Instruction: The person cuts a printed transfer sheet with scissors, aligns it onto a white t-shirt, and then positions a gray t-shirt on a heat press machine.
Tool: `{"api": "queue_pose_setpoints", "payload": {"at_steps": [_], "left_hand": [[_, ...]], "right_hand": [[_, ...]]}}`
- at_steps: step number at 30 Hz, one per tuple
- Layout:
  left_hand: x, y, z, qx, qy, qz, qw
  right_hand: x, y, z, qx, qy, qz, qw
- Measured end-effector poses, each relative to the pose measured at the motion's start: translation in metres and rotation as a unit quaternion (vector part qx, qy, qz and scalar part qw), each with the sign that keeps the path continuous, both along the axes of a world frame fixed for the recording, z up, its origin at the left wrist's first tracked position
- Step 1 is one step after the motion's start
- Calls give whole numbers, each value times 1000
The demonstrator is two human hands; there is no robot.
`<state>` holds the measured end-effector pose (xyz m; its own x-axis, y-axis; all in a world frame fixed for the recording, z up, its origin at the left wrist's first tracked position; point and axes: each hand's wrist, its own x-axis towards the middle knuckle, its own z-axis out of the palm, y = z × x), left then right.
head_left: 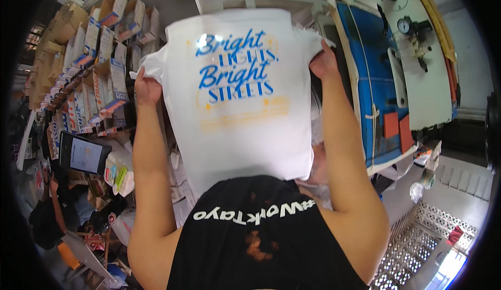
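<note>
A white T-shirt (245,139) is spread out in front of me, with blue lettering and yellow-orange print across its upper part. My left hand (148,88) grips the sleeve on the left, its fingers closed on the cloth. On the other side my right hand (324,61) pinches the right sleeve. Both arms are stretched forward, and the shirt lies between them with its printed face toward me. Its lower end reaches down to my black top (245,227), which hides what is behind it.
Shelves of open cardboard boxes (112,79) line the left. A laptop (83,153) stands below them, near a person (48,212) at the far left. At right is a machine with a blue flat bed (373,92), red patches (391,125) and a pressure gauge (404,25).
</note>
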<state>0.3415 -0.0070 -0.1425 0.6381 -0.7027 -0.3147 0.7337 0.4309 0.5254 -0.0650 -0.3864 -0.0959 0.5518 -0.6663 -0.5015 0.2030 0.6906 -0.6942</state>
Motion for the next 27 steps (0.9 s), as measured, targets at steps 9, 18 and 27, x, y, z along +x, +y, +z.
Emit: {"api": "queue_pose_setpoints", "payload": {"at_steps": [9,18,27], "left_hand": [[-52,129,-20,259,-175,-237,920],[-84,140,25,318,-348,-98,876],[-97,153,38,242,-362,-115,893]], "right_hand": [[-104,88,-24,-52,133,74,987],[-127,88,-51,-248,272,-87,925],[-118,102,-41,-313,273,-84,906]]}}
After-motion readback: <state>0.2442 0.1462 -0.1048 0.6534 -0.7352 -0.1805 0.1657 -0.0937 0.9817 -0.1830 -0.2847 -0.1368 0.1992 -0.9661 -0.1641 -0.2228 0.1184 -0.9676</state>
